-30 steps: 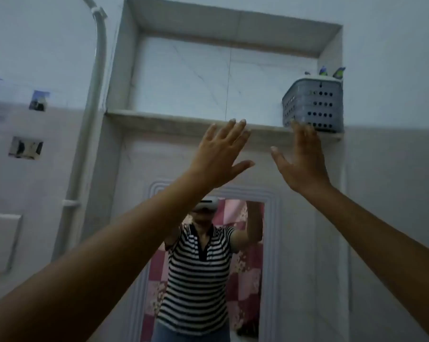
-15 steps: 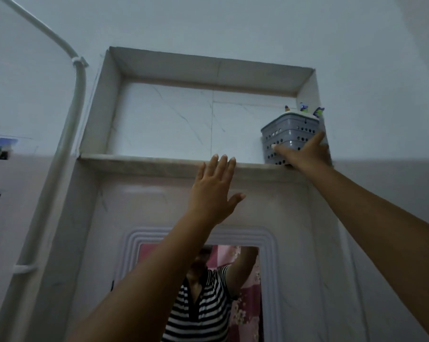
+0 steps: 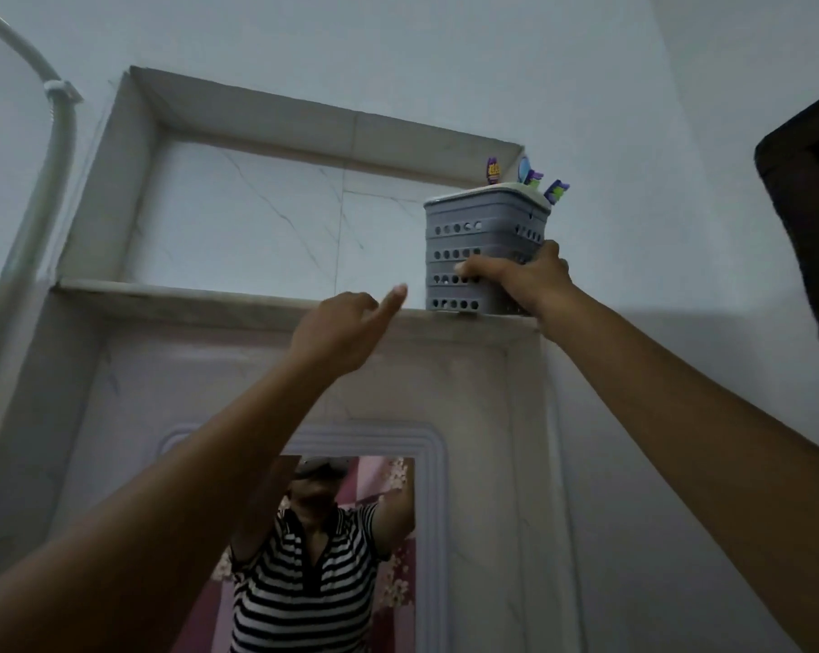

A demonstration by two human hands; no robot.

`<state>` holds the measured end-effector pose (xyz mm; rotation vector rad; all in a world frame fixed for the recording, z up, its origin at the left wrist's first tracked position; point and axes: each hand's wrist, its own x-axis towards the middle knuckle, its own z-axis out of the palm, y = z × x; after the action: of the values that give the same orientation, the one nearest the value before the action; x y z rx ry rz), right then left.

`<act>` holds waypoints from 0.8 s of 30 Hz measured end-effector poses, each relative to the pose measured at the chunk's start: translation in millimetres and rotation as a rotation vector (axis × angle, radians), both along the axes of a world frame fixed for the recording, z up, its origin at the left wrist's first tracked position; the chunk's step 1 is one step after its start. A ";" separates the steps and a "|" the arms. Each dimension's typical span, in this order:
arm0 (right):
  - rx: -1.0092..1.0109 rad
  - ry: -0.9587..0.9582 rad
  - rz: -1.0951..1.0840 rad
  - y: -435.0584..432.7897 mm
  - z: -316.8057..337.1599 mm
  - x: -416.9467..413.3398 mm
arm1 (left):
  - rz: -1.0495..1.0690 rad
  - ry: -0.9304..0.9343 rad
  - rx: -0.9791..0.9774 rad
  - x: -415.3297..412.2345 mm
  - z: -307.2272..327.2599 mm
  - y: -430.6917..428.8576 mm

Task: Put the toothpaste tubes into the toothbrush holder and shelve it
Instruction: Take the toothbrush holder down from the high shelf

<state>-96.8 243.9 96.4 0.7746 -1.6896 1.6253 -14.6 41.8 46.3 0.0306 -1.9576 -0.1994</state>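
While the left hand points, right hand grips holder

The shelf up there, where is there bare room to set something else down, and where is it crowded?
The shelf is bare from the niche's left wall across to the grey holder. The left hand hovers in front of that stretch, touching nothing. It is crowded at the right end: the holder stands by the right wall, with the right hand gripping its lower front.
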 end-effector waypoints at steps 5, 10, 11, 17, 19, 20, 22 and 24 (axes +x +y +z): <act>0.071 -0.028 0.316 2.6 -62.8 34.3 | -0.706 -0.070 0.325 18.0 -36.0 39.1; 0.160 -0.138 0.610 3.5 -170.6 42.5 | -0.934 -0.056 0.599 35.5 -149.6 46.5; 0.147 -0.156 0.635 2.3 -197.9 39.4 | -0.942 -0.082 0.603 39.9 -178.8 45.0; 0.290 -0.324 0.715 4.5 -396.4 20.1 | -0.746 -0.438 0.683 72.0 -353.8 18.5; 0.279 -0.410 0.671 15.5 -457.1 20.5 | -0.638 -0.590 0.700 84.9 -400.4 -2.8; 0.291 -0.481 0.676 19.3 -495.0 22.9 | -0.563 -0.626 0.762 97.0 -429.2 -12.7; 0.326 -0.605 0.658 26.8 -563.5 29.0 | -0.411 -0.641 0.900 121.0 -481.8 -30.9; 0.379 -0.704 0.625 33.4 -628.8 30.7 | -0.255 -0.636 1.003 144.8 -531.2 -42.9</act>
<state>-66.1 277.3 -532.4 1.0692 -2.4725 2.2059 130.3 -1.1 -484.9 0.5546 -2.2684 -1.4664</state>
